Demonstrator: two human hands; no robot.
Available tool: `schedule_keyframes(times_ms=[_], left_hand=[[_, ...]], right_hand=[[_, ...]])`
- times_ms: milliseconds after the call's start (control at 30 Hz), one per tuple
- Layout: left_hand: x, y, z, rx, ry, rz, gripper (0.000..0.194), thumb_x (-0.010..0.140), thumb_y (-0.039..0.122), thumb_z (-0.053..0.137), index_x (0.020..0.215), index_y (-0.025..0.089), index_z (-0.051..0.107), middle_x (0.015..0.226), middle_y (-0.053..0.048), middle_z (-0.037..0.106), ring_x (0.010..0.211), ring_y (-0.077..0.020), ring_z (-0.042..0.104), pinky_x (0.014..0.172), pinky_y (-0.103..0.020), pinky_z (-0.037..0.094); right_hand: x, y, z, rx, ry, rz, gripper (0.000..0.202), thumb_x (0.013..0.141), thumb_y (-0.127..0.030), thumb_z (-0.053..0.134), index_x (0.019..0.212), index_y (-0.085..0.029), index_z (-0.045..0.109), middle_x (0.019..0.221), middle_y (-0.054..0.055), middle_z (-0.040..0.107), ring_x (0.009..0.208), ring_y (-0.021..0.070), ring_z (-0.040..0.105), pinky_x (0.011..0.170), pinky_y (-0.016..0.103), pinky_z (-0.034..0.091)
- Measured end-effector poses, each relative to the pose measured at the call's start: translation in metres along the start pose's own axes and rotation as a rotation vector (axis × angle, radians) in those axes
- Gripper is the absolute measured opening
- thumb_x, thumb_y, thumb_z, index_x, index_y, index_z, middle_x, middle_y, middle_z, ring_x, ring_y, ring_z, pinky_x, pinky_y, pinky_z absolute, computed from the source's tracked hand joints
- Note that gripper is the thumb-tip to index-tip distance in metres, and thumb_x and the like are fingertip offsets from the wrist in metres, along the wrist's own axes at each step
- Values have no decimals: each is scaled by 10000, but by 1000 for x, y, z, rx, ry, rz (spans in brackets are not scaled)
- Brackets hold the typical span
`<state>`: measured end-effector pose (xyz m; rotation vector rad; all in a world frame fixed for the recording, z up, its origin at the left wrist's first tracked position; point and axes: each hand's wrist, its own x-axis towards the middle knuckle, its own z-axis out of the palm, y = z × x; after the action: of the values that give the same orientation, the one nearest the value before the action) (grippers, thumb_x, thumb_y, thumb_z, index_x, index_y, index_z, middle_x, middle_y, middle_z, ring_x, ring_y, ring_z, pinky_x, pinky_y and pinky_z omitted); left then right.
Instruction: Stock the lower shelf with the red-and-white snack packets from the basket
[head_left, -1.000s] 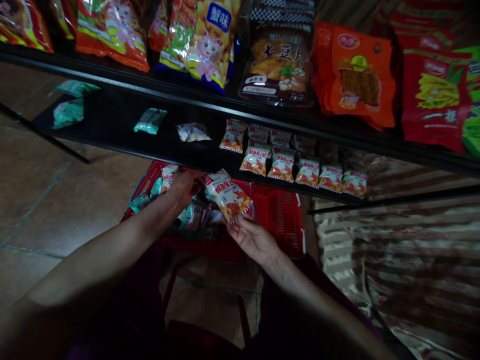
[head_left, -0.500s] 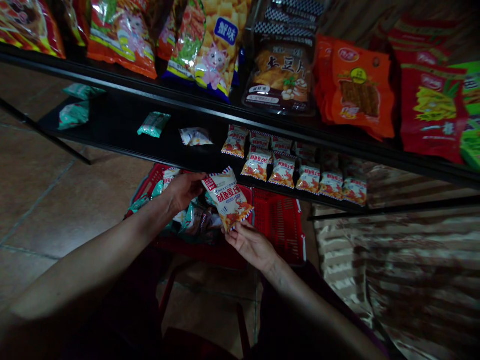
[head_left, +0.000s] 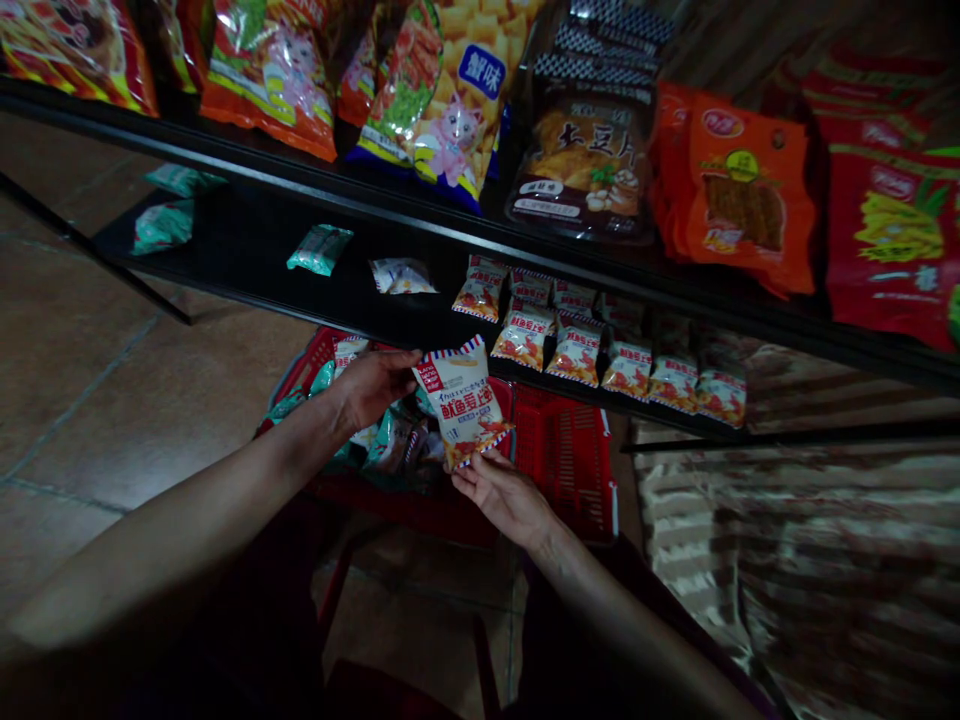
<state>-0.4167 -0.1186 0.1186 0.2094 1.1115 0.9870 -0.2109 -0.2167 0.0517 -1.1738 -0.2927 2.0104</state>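
A small white snack bag (head_left: 466,402) with red lettering and striped ends is held over a red basket (head_left: 562,455). My left hand (head_left: 373,388) pinches its upper left corner. At the bag's lower edge, my right hand (head_left: 504,497) grips it between thumb and fingers. Below the left hand, several teal and white snack packets (head_left: 394,440) lie in the basket. Matching white snack bags (head_left: 576,350) stand in rows on the lower black shelf, right of the held bag.
On the lower shelf (head_left: 247,255) lie teal packets (head_left: 321,250) and one white packet (head_left: 403,276). Larger bags, such as a crab-flavour snack bag (head_left: 450,110) and orange bags (head_left: 739,190), fill the upper shelf. A striped cloth (head_left: 795,540) hangs at right.
The view has shifted slightly, so the shelves sit a little lower and further right. The held bag has turned a bit more upright, with both hands still on it.
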Motion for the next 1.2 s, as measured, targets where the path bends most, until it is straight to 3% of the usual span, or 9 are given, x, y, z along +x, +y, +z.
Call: schedule_keyframes(times_ms=[133,233,400,500,600,733,967,1100,1200], left_hand=[[8,-8,-3,-54,52,28,85,743,69,618,703,143,623,705,-27,653,633,-109,571,579,-217,418],[10,-17,-1,-79,53,10,68,792,162,613,724,160,613,698,-19,648,658,-111,582,652,-231,451],[3,-34,12,-50,-120,-45,415,840,535,503,814,151,658,853,-95,681,851,-185,615,771,-295,471],[-2,-45,20,-58,-197,-36,483,825,607,462,902,177,666,959,-104,683,972,-215,601,797,-314,472],[-4,-58,25,-37,-296,-13,322,758,451,657,956,197,654,1007,-86,680,989,-222,603,812,-330,475],[-3,-73,28,-35,-376,-8,366,647,177,758,987,180,623,991,-72,686,934,-205,627,870,-352,462],[1,-79,29,-61,-368,-21,277,728,169,678,999,155,624,1004,-83,686,952,-204,624,887,-355,458],[1,-77,25,-57,-319,-46,229,728,152,677,952,157,627,962,-61,687,910,-180,629,846,-318,479],[1,-76,22,-86,-305,-68,207,725,140,674,924,155,620,931,-61,685,898,-188,633,836,-326,490]], right_hand=[[-3,0,8,-43,25,-79,225,588,-248,825,743,-210,667,793,-20,701,736,126,634,764,309,500],[-4,-1,14,-31,41,-143,246,572,-243,834,757,-226,673,812,-32,702,747,117,628,738,278,510],[-1,-3,15,62,101,-216,293,557,-227,843,804,-228,686,866,-22,709,812,113,635,771,243,516],[1,-5,13,75,127,-256,286,553,-220,845,792,-225,688,833,-27,701,797,110,632,785,246,521],[1,-6,11,68,142,-301,255,578,-215,832,787,-226,686,801,-35,691,771,103,628,790,249,523],[1,-6,11,69,162,-345,270,573,-235,834,800,-229,687,797,-32,692,771,114,636,794,270,530],[0,-4,11,63,178,-349,244,525,-274,857,668,-212,670,755,-37,685,754,113,635,795,279,528],[-3,-4,12,-13,215,-296,265,517,-309,854,686,-203,679,725,-28,687,688,114,633,697,264,511],[-5,-3,14,-160,222,-337,246,552,-339,829,682,-196,678,672,-23,676,630,108,610,625,247,469]])
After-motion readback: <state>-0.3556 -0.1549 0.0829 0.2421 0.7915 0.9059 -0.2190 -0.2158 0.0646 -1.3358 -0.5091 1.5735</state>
